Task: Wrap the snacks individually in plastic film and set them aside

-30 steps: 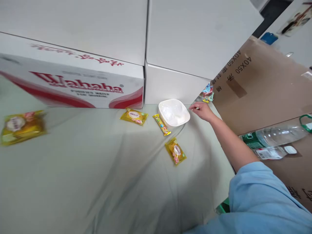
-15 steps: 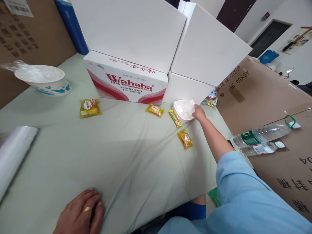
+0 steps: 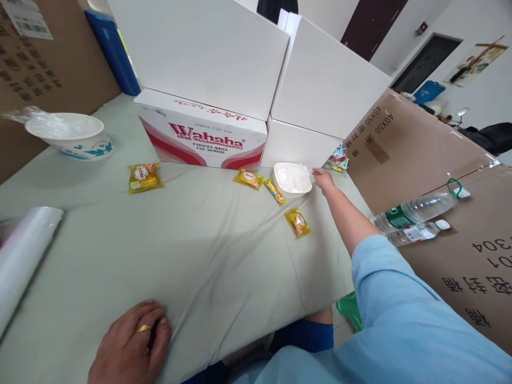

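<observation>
I observe the right hand at the right side of a white, rounded-square plastic bowl, which stands on the pale green cloth-covered table. Crumpled clear plastic film lies in the bowl; I cannot tell whether the fingertips pinch it. The left hand (a gold ring is noted) rests on the table, fingers curled, its grip undeterminable. A narrow yellow wrapped bar lies just left of the bowl.

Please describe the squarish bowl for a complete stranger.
Find the box with large red lettering. To its right, beside the right hand, sits the bowl. Unlike the round, blue-patterned tub far left, it is plain and squarish.
</observation>
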{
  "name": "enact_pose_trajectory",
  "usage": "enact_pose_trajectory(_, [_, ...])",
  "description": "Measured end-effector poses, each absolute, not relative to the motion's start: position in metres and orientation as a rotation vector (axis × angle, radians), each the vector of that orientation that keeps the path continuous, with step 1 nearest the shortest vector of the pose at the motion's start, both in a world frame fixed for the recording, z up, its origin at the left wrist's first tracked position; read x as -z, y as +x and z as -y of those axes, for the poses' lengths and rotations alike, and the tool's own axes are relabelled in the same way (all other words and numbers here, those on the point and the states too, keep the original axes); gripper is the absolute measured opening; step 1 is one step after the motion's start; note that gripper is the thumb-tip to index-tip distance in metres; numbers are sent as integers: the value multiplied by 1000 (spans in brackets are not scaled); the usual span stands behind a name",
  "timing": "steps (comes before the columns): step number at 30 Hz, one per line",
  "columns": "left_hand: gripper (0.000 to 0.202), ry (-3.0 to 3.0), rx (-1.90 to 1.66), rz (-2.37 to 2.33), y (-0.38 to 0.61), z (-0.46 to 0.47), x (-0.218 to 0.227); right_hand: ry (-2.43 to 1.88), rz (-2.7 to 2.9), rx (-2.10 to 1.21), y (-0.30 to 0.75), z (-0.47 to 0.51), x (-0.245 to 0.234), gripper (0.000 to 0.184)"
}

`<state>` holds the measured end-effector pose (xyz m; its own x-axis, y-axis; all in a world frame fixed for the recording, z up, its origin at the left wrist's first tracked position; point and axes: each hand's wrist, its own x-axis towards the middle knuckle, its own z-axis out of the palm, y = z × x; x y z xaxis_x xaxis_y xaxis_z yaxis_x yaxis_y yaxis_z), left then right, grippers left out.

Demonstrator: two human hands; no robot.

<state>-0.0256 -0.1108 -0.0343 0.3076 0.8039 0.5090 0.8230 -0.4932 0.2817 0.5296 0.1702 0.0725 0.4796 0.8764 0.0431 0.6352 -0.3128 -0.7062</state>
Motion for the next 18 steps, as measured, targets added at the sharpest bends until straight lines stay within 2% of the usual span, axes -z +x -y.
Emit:
enact_pose_trajectory(5, [18, -2500, 967, 1553, -23, 110, 30, -2036, 1619, -472, 517, -182, -76, 64])
enact_pose_trajectory(7, [17, -2479, 981, 1536, -21, 110, 28, -2086, 1685, -397, 520, -187, -83, 65])
enact_pose_trajectory(11, [14, -2463, 994, 1562, -20, 111, 26, -2278, 1806, -313, 527, -187, -87, 45])
enact_pose_trajectory(14, [13, -2477, 957, 1580, -21, 112, 27, -2362, 1887, -232, 522, -180, -75, 45])
enact_pose_trajectory(18, [14, -2470, 925, 1586, -22, 114, 26, -2349, 1975, -89, 510, -169, -64, 18])
